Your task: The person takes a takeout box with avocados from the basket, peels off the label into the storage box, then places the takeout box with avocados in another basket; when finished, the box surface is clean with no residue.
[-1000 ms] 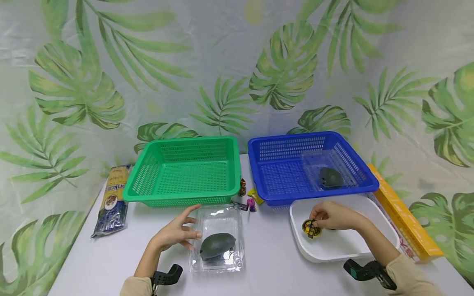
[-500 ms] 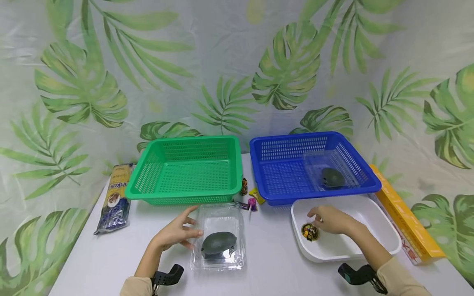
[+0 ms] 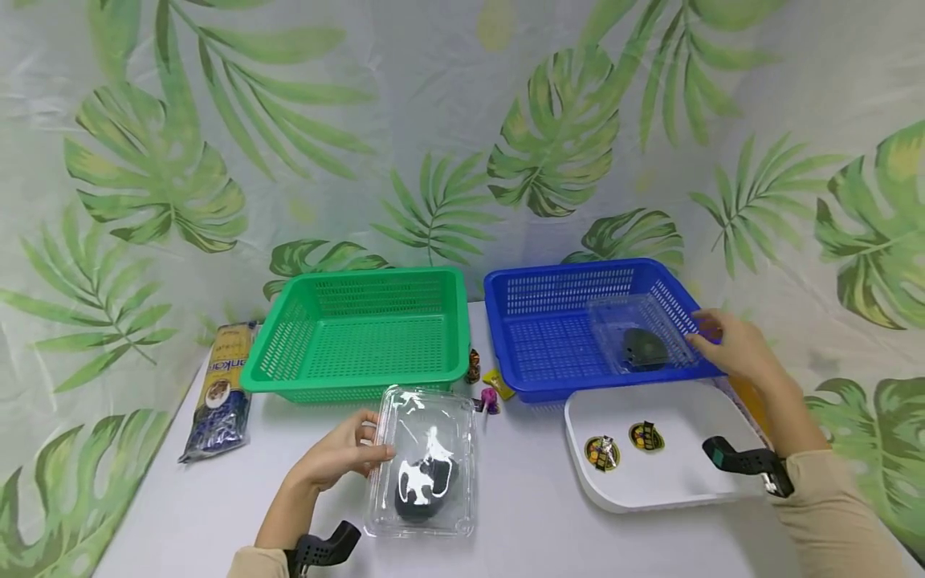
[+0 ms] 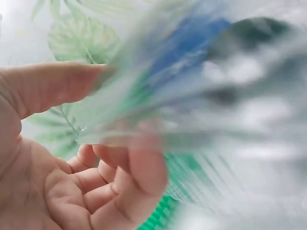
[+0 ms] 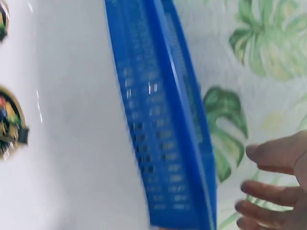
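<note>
My left hand [image 3: 336,453] grips the left edge of a clear plastic clamshell box [image 3: 422,413], thumb on top and fingers underneath. The box is tilted, with a dark oval thing [image 3: 413,506] inside behind glare. In the left wrist view the box is blurred in the hand [image 4: 53,177]. My right hand [image 3: 744,349] is over the right rim of the blue basket [image 3: 535,389], fingers loosely bent, holding nothing; the right wrist view shows the hand [image 5: 280,182] apart from the basket wall. A second clear box [image 3: 607,321] with a dark green oval thing [image 3: 645,348] lies in that basket.
A white tub [image 3: 679,478] holds two round black-and-yellow badges [image 3: 602,453]. The green basket [image 3: 354,384] stands behind the left hand, a noodle packet [image 3: 217,393] left of it. Wrapped sweets [image 3: 490,395] lie between the baskets. A yellow carton [image 3: 751,404] is partly hidden by the right arm.
My right hand has let go of a badge in the tub and moved up and right to the blue basket's rim. The left hand has raised and tilted its box.
</note>
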Motion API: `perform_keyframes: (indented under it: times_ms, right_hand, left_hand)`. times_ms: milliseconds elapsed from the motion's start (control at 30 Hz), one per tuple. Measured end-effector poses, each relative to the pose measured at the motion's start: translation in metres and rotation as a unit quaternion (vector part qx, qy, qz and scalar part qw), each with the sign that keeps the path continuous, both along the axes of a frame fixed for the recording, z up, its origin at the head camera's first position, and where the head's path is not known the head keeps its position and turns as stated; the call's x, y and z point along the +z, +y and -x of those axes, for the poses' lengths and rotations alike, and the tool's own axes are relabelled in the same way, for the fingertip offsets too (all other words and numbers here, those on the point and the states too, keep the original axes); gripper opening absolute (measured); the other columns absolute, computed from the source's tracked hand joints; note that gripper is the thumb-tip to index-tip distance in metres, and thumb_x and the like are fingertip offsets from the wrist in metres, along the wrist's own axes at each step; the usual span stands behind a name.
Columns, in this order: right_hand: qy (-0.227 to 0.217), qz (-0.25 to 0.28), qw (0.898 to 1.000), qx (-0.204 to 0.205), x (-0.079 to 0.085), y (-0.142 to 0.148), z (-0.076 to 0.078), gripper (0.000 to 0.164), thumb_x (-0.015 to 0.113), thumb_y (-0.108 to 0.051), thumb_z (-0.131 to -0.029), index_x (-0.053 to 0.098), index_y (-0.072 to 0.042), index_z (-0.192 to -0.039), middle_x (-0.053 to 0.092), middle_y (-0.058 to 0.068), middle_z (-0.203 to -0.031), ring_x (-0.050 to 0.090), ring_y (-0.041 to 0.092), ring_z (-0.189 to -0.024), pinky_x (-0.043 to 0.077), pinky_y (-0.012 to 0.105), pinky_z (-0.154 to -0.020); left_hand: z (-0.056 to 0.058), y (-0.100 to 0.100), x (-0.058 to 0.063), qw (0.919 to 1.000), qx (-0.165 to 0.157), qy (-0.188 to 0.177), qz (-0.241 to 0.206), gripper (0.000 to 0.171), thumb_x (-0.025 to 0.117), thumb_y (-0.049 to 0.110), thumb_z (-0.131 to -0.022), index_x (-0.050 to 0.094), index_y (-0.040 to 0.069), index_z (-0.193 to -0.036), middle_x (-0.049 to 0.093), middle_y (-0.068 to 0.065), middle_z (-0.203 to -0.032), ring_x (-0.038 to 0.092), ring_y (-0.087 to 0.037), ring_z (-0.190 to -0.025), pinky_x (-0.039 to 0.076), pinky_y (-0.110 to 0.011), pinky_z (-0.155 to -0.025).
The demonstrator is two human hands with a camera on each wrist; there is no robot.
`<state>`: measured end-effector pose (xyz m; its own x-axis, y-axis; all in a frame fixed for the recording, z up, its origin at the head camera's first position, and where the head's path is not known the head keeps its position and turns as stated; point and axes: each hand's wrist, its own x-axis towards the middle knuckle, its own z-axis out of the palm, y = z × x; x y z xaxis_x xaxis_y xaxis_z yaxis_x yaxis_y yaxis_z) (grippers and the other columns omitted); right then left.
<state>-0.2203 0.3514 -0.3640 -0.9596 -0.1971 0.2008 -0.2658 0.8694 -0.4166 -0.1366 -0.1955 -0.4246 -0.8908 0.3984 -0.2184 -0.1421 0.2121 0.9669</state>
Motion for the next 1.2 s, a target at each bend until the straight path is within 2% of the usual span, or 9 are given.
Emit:
perform_keyframes:
  times_ms: [67,133,233,333,467,633,800,933,1200]
  right_hand:
    - [-0.033,-0.019,0.999,-0.033,-0.002,0.011,0.009,0.048,0.057,-0.012,-0.091,0.042,0.018,-0.126,0.05,0.043,-0.113,0.048,0.058,-0.099,0.043,0.064,-0.082]
    - [-0.061,-0.036,0.996,-0.052,-0.005,0.02,0.016,0.052,0.055,-0.013,-0.092,0.039,0.02,-0.128,0.044,0.046,-0.118,0.042,0.061,-0.105,0.038,0.068,-0.086]
    - [-0.077,-0.038,0.994,-0.074,-0.011,0.029,0.023,0.047,0.05,-0.01,-0.089,0.044,0.022,-0.123,0.048,0.045,-0.112,0.049,0.057,-0.092,0.047,0.06,-0.076]
    - [-0.069,-0.03,0.992,-0.103,-0.017,0.033,0.027,0.042,0.048,-0.007,-0.086,0.049,0.023,-0.116,0.051,0.044,-0.107,0.051,0.051,-0.082,0.047,0.052,-0.065]
    - [-0.058,-0.038,0.99,-0.12,-0.019,0.034,0.031,0.041,0.049,-0.004,-0.082,0.052,0.022,-0.114,0.052,0.042,-0.109,0.049,0.056,-0.09,0.045,0.059,-0.073]
    - [-0.059,-0.046,0.99,-0.116,-0.016,0.033,0.034,0.045,0.051,-0.001,-0.075,0.053,0.023,-0.112,0.052,0.042,-0.11,0.048,0.06,-0.095,0.043,0.062,-0.078]
    - [-0.084,-0.03,0.988,-0.124,-0.014,0.031,0.035,0.045,0.053,-0.001,-0.075,0.052,0.022,-0.114,0.05,0.042,-0.113,0.047,0.059,-0.097,0.043,0.062,-0.08]
    - [-0.082,-0.028,0.988,-0.125,-0.016,0.03,0.036,0.045,0.053,-0.001,-0.076,0.053,0.022,-0.114,0.051,0.043,-0.112,0.048,0.059,-0.096,0.045,0.062,-0.079]
    - [-0.081,-0.024,0.989,-0.123,-0.016,0.032,0.036,0.045,0.053,-0.001,-0.075,0.052,0.023,-0.114,0.052,0.042,-0.11,0.051,0.055,-0.091,0.046,0.059,-0.075]
  left_hand:
    - [-0.002,0.004,0.011,0.9995,-0.024,0.017,-0.009,0.054,0.067,0.005,-0.082,0.03,-0.012,-0.118,0.051,-0.013,-0.089,0.056,-0.016,-0.061,0.054,-0.032,-0.054]
    - [-0.003,0.009,0.024,0.9982,-0.043,0.032,-0.025,0.049,0.066,0.005,-0.084,0.03,-0.009,-0.115,0.05,-0.012,-0.087,0.058,-0.017,-0.059,0.055,-0.035,-0.055]
    - [0.002,0.02,0.043,0.9953,-0.052,0.056,-0.059,0.046,0.064,0.006,-0.086,0.028,-0.007,-0.113,0.049,-0.011,-0.085,0.06,-0.017,-0.056,0.055,-0.039,-0.057]
    - [0.013,0.036,0.059,0.9925,-0.031,0.078,-0.089,0.044,0.063,0.005,-0.086,0.029,-0.005,-0.111,0.048,-0.011,-0.085,0.061,-0.018,-0.054,0.055,-0.038,-0.058]
    - [0.035,0.064,0.078,0.9912,0.012,0.081,-0.104,0.044,0.061,0.004,-0.087,0.03,-0.003,-0.116,0.049,-0.01,-0.084,0.061,-0.018,-0.055,0.055,-0.036,-0.059]
    - [0.078,0.103,0.09,0.9918,0.051,0.043,-0.109,0.055,0.062,0.003,-0.088,0.026,-0.003,-0.129,0.053,-0.01,-0.088,0.057,-0.016,-0.064,0.055,-0.033,-0.06]
    - [0.121,0.138,0.091,0.9956,0.062,-0.008,-0.07,0.065,0.067,0.01,-0.087,0.025,0.0,-0.136,0.054,-0.014,-0.096,0.055,-0.017,-0.067,0.055,-0.033,-0.064]
    - [0.145,0.161,0.084,0.9967,0.057,-0.04,-0.042,0.073,0.068,0.015,-0.088,0.022,0.001,-0.143,0.055,-0.019,-0.117,0.058,-0.017,-0.064,0.056,-0.035,-0.068]
    - [0.163,0.203,0.062,0.9973,0.048,-0.055,-0.01,0.068,0.067,0.008,-0.087,0.027,-0.005,-0.14,0.037,-0.023,-0.14,0.052,-0.015,-0.052,0.055,-0.027,-0.053]
